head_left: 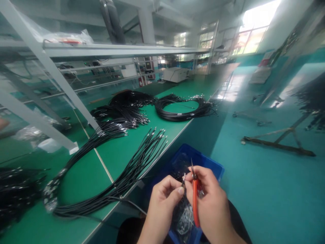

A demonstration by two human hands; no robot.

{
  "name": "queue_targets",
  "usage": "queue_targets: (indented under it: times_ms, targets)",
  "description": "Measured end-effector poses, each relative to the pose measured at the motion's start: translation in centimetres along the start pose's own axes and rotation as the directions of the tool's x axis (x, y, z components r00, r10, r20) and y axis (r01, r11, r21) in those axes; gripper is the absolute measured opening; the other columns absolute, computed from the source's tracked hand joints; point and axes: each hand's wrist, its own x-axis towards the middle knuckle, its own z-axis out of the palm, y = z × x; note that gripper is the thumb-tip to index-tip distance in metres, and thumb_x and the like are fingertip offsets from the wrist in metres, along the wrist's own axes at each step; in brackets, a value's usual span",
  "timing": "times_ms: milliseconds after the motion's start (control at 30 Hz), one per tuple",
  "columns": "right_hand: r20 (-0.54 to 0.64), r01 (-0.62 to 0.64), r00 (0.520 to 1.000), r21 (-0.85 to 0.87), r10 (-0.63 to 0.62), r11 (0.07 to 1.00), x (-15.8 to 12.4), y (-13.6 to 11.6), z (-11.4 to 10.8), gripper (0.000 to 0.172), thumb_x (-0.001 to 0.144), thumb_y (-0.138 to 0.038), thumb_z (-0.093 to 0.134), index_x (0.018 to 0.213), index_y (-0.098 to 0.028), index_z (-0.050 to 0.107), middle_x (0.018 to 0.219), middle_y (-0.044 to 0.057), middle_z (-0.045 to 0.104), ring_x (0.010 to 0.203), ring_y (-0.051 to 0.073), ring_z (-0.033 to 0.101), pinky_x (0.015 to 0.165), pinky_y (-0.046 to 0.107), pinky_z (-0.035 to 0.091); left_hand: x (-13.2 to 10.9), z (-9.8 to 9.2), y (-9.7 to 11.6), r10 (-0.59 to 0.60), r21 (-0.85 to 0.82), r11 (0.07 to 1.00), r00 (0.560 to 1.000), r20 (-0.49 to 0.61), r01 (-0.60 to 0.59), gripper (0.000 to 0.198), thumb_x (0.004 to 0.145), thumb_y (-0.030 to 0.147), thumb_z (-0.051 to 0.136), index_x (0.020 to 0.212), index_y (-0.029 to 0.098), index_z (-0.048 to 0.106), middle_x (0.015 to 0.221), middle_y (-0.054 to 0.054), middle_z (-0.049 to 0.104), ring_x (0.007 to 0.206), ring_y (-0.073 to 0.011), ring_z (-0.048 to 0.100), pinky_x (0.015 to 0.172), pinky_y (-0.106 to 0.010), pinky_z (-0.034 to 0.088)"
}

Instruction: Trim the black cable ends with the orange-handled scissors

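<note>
My left hand (165,201) is closed in a pinch on the end of a black cable (183,183), whose tip looks pale. In my right hand (212,200) are red-handled pliers or cutters (195,203), with the narrow metal jaws pointing up and away from me. The right thumb and forefinger come close to the cable's tip; whether they touch it I cannot tell. Below both hands is a blue bin (210,161) with clear and dark scraps (185,217) in it. On the bench to the left lies a curved bundle of black cables (101,200), their ends fanned toward me.
The green bench (83,183) carries a coiled cable bundle (175,115) and heaped cables (122,115) farther back. A white metal shelf frame (68,88) rises from the bench at left. A wheeled stand (279,140) is on the floor at right.
</note>
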Motion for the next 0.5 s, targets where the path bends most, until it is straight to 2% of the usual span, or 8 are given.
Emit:
queue_targets:
  times_ms: [133, 200, 233, 300, 367, 400, 433, 500]
  targets:
    - [0.0, 0.27, 0.961, -0.24, -0.278, 0.933, -0.6, 0.0, 0.0, 0.033, 0.07, -0.013, 0.063, 0.099, -0.026, 0.058, 0.084, 0.003, 0.069, 0.064, 0.02, 0.063, 0.062, 0.031, 0.051, -0.2, 0.0, -0.1, -0.004, -0.001, 1.0, 1.0, -0.01, 0.004, 0.013, 0.074, 0.023, 0.065, 0.066, 0.013, 0.061, 0.064, -0.001, 0.06, 0.062, -0.0129, 0.05, 0.06, -0.023, 0.039]
    - [0.024, 0.353, 0.933, -0.244, -0.358, 0.903, -0.9, -0.3, 0.0, 0.033, 0.071, -0.011, 0.062, 0.099, -0.027, 0.059, 0.08, 0.002, 0.069, 0.063, 0.02, 0.062, 0.064, 0.031, 0.051, 0.0, -0.4, -0.2, 0.012, -0.014, 1.0, 0.999, -0.036, -0.013, 0.012, 0.074, 0.022, 0.065, 0.066, 0.014, 0.06, 0.064, 0.0, 0.059, 0.061, -0.0126, 0.049, 0.06, -0.022, 0.039]
    - [0.027, 0.352, 0.935, -0.216, -0.354, 0.911, -1.1, -0.5, 0.0, 0.031, 0.071, -0.011, 0.06, 0.097, -0.028, 0.06, 0.079, 0.002, 0.069, 0.062, 0.02, 0.062, 0.064, 0.031, 0.051, 0.0, -0.6, -0.2, 0.022, -0.019, 1.0, 0.999, -0.045, -0.023, 0.012, 0.074, 0.021, 0.064, 0.065, 0.014, 0.059, 0.063, 0.001, 0.058, 0.06, -0.0122, 0.048, 0.059, -0.022, 0.038]
    - [0.046, 0.232, 0.972, -0.098, -0.229, 0.968, -1.3, -0.8, -0.3, 0.028, 0.071, -0.013, 0.06, 0.095, -0.028, 0.062, 0.079, 0.002, 0.069, 0.062, 0.02, 0.062, 0.06, 0.031, 0.05, 0.2, -1.2, -0.1, 0.039, -0.018, 0.999, 0.998, -0.048, -0.04, 0.012, 0.076, 0.021, 0.062, 0.066, 0.014, 0.058, 0.062, 0.001, 0.056, 0.061, -0.012, 0.047, 0.06, -0.022, 0.037]
    - [0.155, -0.002, 0.988, 0.08, -0.011, 0.997, -1.0, -1.0, -1.0, 0.027, 0.067, -0.017, 0.063, 0.092, -0.027, 0.062, 0.077, 0.003, 0.069, 0.065, 0.02, 0.063, 0.059, 0.03, 0.049, 0.4, -1.8, 0.2, 0.036, -0.021, 0.999, 0.999, -0.036, -0.036, 0.012, 0.078, 0.021, 0.06, 0.068, 0.014, 0.059, 0.064, 0.001, 0.056, 0.062, -0.012, 0.045, 0.062, -0.022, 0.036]
    - [0.253, -0.135, 0.963, 0.165, 0.09, 0.977, -0.7, -1.0, -1.4, 0.027, 0.065, -0.018, 0.066, 0.091, -0.026, 0.063, 0.075, 0.003, 0.069, 0.066, 0.02, 0.063, 0.058, 0.029, 0.048, 0.4, -2.0, 0.4, 0.024, -0.038, 0.999, 0.999, -0.024, -0.025, 0.011, 0.078, 0.021, 0.06, 0.069, 0.014, 0.06, 0.066, 0.0, 0.056, 0.063, -0.012, 0.045, 0.063, -0.023, 0.036]
    - [0.366, -0.265, 0.915, 0.231, 0.169, 0.936, -0.3, -0.9, -1.9, 0.027, 0.063, -0.019, 0.068, 0.089, -0.025, 0.063, 0.073, 0.003, 0.069, 0.065, 0.019, 0.062, 0.057, 0.028, 0.047, 0.4, -2.2, 0.5, 0.009, -0.063, 0.998, 1.0, -0.01, -0.01, 0.01, 0.078, 0.021, 0.059, 0.07, 0.014, 0.06, 0.066, 0.0, 0.055, 0.062, -0.012, 0.044, 0.063, -0.023, 0.035]
    - [0.598, -0.486, 0.764, 0.286, 0.243, 0.826, 0.5, -0.9, -3.0, 0.027, 0.062, -0.024, 0.071, 0.087, -0.021, 0.064, 0.072, 0.005, 0.07, 0.054, 0.014, 0.057, 0.05, 0.024, 0.042, 0.4, -2.4, 0.9, -0.023, -0.125, 0.992, 0.999, 0.026, 0.026, 0.009, 0.076, 0.019, 0.059, 0.07, 0.014, 0.061, 0.066, 0.0, 0.053, 0.062, -0.0119, 0.042, 0.063, -0.023, 0.034]
